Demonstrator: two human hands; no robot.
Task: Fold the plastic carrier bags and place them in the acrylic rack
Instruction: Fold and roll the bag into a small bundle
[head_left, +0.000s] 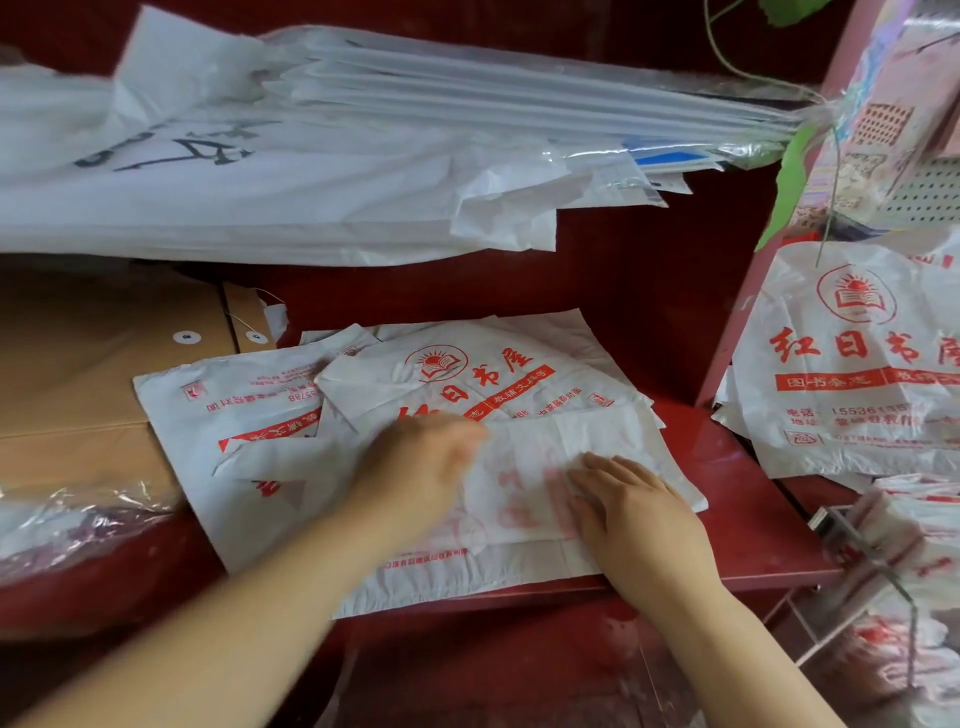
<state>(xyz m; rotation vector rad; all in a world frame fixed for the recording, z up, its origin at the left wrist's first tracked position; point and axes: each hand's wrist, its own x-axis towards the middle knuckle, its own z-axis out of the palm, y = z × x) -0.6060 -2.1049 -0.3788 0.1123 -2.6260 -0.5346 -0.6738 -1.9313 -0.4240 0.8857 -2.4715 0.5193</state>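
Observation:
Several white carrier bags with red print lie spread on a red shelf. On top of them sits a partly folded bag, its print showing faintly through the plastic. My right hand lies flat on the folded bag's right part, fingers straight. My left hand is blurred and rests on the bag's left edge; its fingers are hard to make out. The clear acrylic rack stands at the lower right and holds folded bags.
A thick stack of white sheets and bags overhangs the shelf above. Brown envelopes lie at the left, crinkled clear plastic below them. More printed bags hang at the right beside a pink post.

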